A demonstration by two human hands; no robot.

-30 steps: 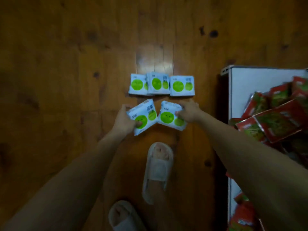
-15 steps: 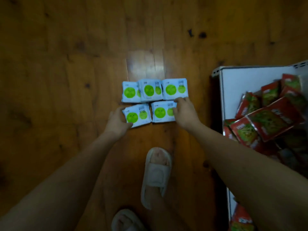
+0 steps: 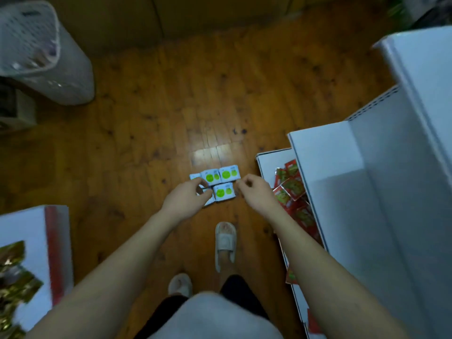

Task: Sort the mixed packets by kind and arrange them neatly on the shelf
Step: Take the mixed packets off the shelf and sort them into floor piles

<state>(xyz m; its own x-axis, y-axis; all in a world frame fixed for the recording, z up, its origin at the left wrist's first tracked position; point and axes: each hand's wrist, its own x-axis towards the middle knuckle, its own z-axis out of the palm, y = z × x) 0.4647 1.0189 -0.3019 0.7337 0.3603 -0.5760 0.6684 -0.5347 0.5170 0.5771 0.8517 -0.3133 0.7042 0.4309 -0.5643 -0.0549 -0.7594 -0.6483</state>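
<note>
Packets [image 3: 222,191] with green circles, five by count though the left hand [image 3: 186,196] hides part, lie in two touching rows on the wooden floor [image 3: 146,143] just beyond both hands. Both hands hover with fingers loosely curled, the right hand [image 3: 254,190] holding nothing; whether the left touches a packet I cannot tell. Right of the right hand, red packets [image 3: 292,189], too jumbled to count, lie heaped on a white shelf [image 3: 325,152]. Far left stands one white basket [image 3: 36,52].

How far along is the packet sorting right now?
Done: five white-and-green packets are grouped in two rows on the floor. In hand: nothing; the left hand and right hand hover over them. Left: red packets are jumbled on the lower shelf; upper shelf bare.
</note>
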